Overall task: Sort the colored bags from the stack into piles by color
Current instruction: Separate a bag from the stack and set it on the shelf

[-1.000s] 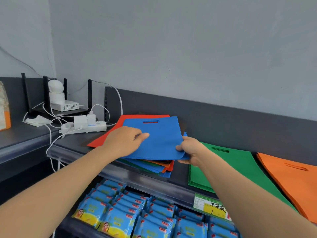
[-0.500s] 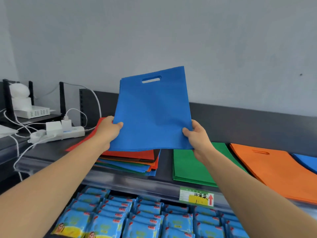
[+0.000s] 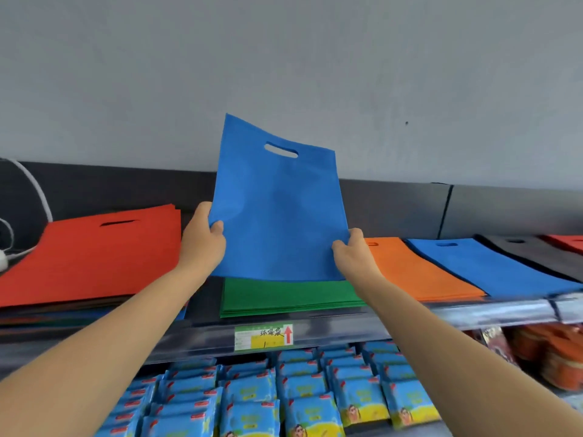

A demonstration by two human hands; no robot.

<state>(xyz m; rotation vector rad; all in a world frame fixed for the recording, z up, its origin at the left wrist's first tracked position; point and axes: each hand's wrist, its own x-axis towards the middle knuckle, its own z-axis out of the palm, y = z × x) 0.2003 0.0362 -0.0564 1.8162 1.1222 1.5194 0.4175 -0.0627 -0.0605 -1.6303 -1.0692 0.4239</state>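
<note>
Now pinching blue bag (image 3: 277,216) upright with left hand (image 3: 202,244) and right hand (image 3: 355,257); likely rightward, past orange pile (image 3: 416,272), to blue pile (image 3: 485,269), nearer right hand.

A shop: price label (image 3: 263,336) on shelf (image 3: 441,313), packaged goods (image 3: 315,392) below.

A: Shelf (image 3: 441,315), left to right?
B: Stack (image 3: 94,253) far left, then a row of piles (image 3: 416,272); the 1st pile (image 3: 284,298) lies below the raised bag (image 3: 277,216).
A: Hands?
B: Left hand (image 3: 202,244) on the bag's left edge, right hand (image 3: 353,257) on its right.
A: Underneath?
B: Label (image 3: 263,337) on shelf rail; packets (image 3: 299,398) 1 level down.
</note>
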